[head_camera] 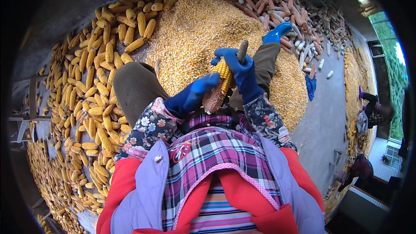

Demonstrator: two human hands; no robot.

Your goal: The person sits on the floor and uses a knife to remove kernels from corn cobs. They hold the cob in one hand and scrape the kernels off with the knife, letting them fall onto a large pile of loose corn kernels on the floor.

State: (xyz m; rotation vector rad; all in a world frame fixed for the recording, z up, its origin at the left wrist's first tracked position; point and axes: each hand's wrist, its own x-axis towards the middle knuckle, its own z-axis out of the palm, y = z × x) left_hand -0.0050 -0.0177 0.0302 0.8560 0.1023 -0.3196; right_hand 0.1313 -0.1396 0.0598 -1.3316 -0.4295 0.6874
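A corn ear (223, 71) is held in front of my lap, tilted. Yellow kernels cover its upper part, and its lower end is bare pinkish cob. My left hand (201, 89), in a blue glove and blurred, grips the ear from the left. My right hand (239, 66), gloved in blue too, is closed around a brownish bare corncob (242, 50) that sticks up past the thumb. Fingers of this hand curl over the ear's upper end. Beneath both hands lies a wide heap of loose corn kernels (198, 22), between my spread legs.
Unshelled corn ears (97, 94) cover the floor at left. Bare cobs (273, 0) are piled beyond my blue boot (277, 33). A blue cloth-like item (310, 87) lies on the concrete floor (320, 117). At right, two people (373, 110) work beside more corn.
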